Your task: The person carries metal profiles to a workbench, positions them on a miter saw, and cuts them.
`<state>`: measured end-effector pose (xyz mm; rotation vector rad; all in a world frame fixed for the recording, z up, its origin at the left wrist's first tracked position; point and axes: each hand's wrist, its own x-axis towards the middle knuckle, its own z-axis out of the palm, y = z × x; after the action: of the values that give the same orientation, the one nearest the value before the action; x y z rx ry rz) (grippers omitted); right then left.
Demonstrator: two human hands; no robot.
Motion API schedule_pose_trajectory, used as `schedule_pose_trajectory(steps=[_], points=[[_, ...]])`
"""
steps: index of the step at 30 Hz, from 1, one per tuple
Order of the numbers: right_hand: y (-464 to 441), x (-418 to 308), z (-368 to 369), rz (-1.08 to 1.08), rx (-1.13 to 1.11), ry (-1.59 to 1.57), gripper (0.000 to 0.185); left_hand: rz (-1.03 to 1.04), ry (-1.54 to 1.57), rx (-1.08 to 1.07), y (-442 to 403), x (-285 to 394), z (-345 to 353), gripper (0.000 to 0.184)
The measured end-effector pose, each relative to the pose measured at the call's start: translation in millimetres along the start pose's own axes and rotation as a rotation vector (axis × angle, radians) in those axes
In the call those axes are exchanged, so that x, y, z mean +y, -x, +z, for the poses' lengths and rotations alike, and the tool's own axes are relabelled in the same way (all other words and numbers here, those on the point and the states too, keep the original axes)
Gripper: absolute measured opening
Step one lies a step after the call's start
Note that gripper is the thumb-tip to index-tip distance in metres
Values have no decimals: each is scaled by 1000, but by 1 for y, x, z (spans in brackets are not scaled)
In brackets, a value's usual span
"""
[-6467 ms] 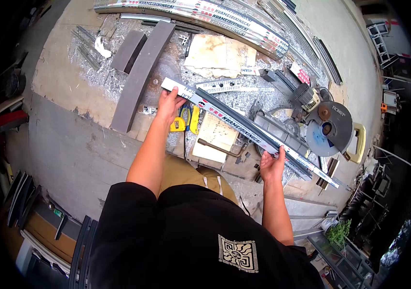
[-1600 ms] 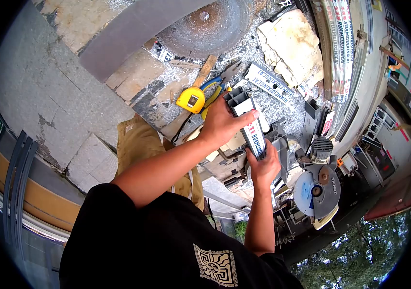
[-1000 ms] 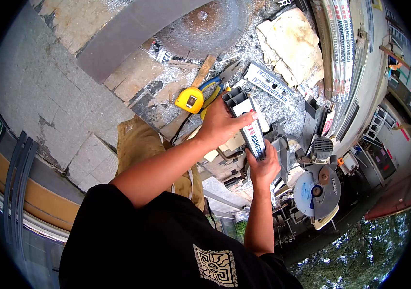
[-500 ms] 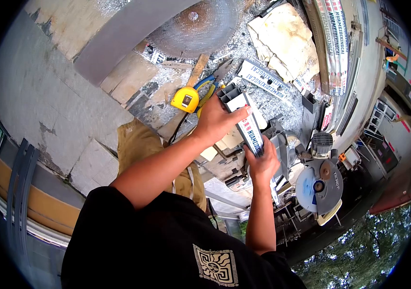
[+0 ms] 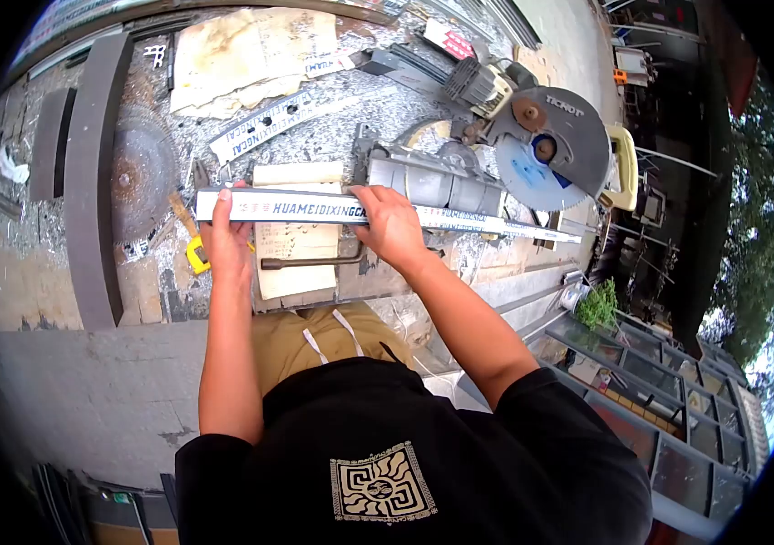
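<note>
A long metal profile (image 5: 314, 207) with white printed film runs sideways in front of me, its far end reaching right past the miter saw (image 5: 546, 150). My left hand (image 5: 228, 238) grips its left end, thumb on the printed face. Farther along, my right hand (image 5: 392, 227) is wrapped round the profile, fingers over its upper edge. Below the profile, an L-shaped wrench (image 5: 310, 263) lies on handwritten paper (image 5: 296, 286). The yellow tape measure (image 5: 196, 255) sits just left of my left hand, partly hidden.
A round saw blade (image 5: 137, 177) lies at left beside a long grey bar (image 5: 96, 182). Cut film-covered pieces (image 5: 264, 127) and stained cardboard (image 5: 255, 54) lie among metal shavings at the back. A green plant (image 5: 597, 305) stands at right.
My view has turned toward the saw. The profile, earlier pointing away with its hollow end up, now lies sideways across the view. Both hands stay on it.
</note>
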<state>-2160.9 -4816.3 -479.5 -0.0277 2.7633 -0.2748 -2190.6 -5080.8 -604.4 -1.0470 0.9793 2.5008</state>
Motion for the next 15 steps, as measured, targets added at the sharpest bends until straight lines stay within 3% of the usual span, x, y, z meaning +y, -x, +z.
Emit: schedule_pose_trajectory(steps=[7, 8, 12, 15], points=[[63, 126, 3, 121, 159, 21, 45, 46, -33, -99, -11, -3, -11, 53], [67, 141, 5, 92, 186, 46, 28, 49, -34, -120, -15, -3, -17, 54], [69, 162, 13, 51, 184, 120, 13, 81, -53, -108, -12, -2, -13, 57], [69, 165, 18, 51, 201, 90, 13, 79, -36, -113, -13, -2, -11, 53]])
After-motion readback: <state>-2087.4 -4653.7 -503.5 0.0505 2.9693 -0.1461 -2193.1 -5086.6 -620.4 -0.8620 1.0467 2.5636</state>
